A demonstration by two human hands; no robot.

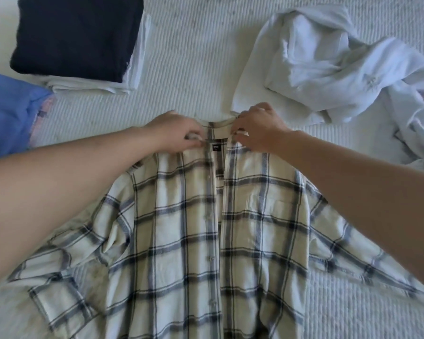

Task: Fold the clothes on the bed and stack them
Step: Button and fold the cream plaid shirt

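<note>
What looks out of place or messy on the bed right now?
The white garment at upper right lies crumpled and unfolded, unlike the neat stack topped by a folded dark navy garment at upper left. The cream plaid shirt lies front up, placket gaping, both hands pinching its collar.

A cream plaid shirt (206, 241) lies front-up and spread on the white bed (194, 57). The left hand (176, 133) and right hand (260, 130) each pinch the collar beside the black label (216, 149). A folded stack (83, 42) topped in navy sits far left; rumpled white clothes (328, 64) lie far right.
</note>
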